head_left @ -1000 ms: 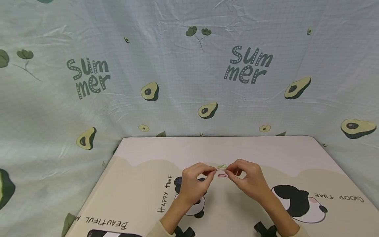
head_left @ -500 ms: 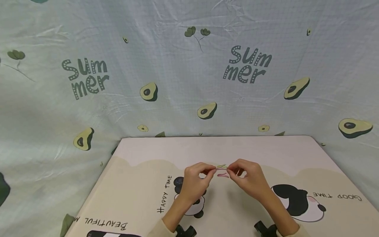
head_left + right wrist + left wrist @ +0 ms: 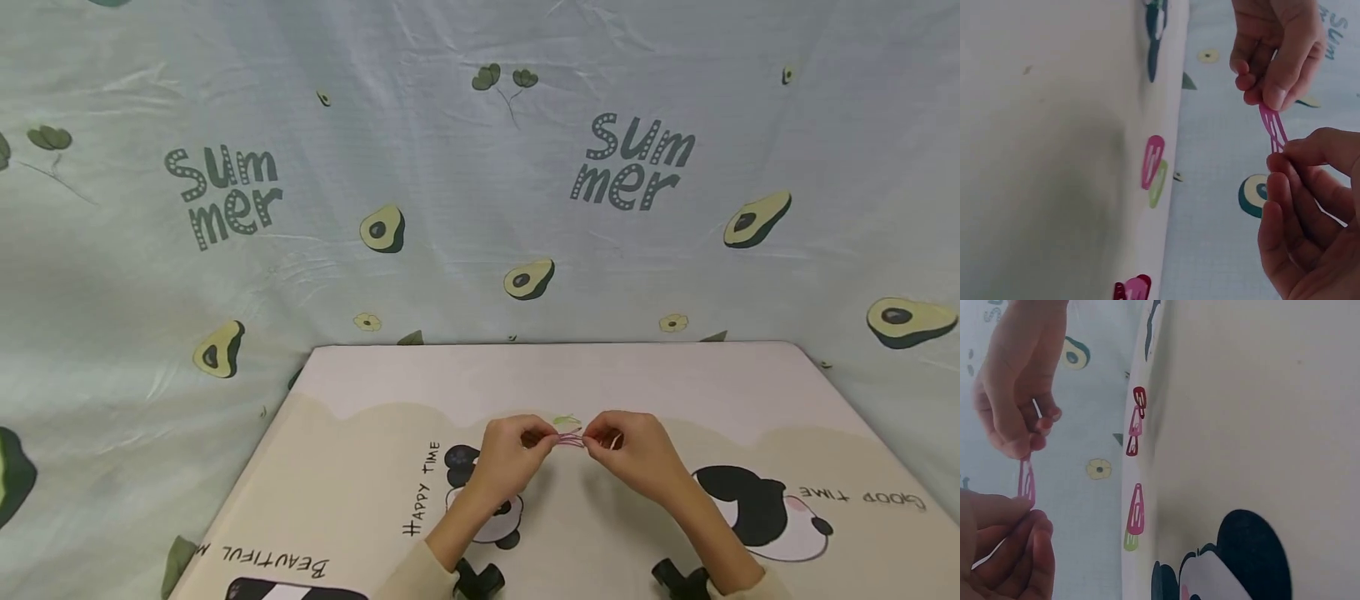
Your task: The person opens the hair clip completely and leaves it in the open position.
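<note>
Between my two hands a pink snap hair clip (image 3: 1027,481) is held up above the table. My left hand (image 3: 517,458) pinches one end of it between thumb and fingers. The other end is pinched by my right hand (image 3: 633,454). In the right wrist view the clip (image 3: 1274,128) shows its slotted, tapering frame, its ends covered by fingertips. Another pink hair clip (image 3: 1136,512) lies on the table, partly over a green hair clip (image 3: 1130,541). Nearby lie a red hair clip (image 3: 1140,398), a pink one (image 3: 1135,422) and a dark red one (image 3: 1132,446).
The table (image 3: 360,467) has a pale cover printed with panda and dog pictures and lettering. Behind it hangs a light curtain (image 3: 450,167) with avocado prints. Dark wrist mounts (image 3: 480,579) show by both cuffs at the front.
Both hands have shifted slightly right and toward the person, keeping hold of the clip. In the head view, the thin line between the fingers now appears as several pink strands.
</note>
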### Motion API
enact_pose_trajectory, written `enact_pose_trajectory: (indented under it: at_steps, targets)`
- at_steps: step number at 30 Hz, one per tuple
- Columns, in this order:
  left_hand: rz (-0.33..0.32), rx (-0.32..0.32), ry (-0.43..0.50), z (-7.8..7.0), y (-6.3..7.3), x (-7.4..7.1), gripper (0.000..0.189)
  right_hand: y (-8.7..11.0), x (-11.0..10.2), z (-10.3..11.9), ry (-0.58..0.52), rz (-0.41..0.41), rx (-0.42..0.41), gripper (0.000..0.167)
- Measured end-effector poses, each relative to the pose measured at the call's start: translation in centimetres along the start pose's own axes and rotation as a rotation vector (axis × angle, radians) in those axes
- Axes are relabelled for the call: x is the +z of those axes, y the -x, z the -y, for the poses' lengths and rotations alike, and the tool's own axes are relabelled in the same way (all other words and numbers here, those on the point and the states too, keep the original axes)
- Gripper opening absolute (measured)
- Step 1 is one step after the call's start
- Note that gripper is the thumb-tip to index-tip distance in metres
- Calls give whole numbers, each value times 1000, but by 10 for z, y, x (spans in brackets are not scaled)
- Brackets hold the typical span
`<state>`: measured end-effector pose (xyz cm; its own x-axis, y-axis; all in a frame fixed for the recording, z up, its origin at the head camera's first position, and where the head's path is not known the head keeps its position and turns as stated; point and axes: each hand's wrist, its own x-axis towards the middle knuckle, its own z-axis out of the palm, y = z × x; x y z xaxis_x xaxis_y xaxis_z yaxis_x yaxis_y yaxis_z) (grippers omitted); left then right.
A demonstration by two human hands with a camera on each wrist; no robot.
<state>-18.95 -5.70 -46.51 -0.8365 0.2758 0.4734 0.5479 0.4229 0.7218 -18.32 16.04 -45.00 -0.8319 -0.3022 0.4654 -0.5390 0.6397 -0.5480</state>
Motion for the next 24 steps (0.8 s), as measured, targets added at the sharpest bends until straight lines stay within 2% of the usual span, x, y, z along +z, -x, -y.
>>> enact_pose_trajectory:
  at_steps: [8, 14, 24]
  targets:
    - [99, -85, -106, 6, -7, 6, 4, -2, 5, -8, 114, 139, 121, 10]
    - [172, -140, -176, 11, -10, 16, 5, -1, 10, -11, 143, 212, 232, 10]
    - [191, -207, -203, 11, -12, 25, 7, -2, 18, -19, 164, 262, 293, 13]
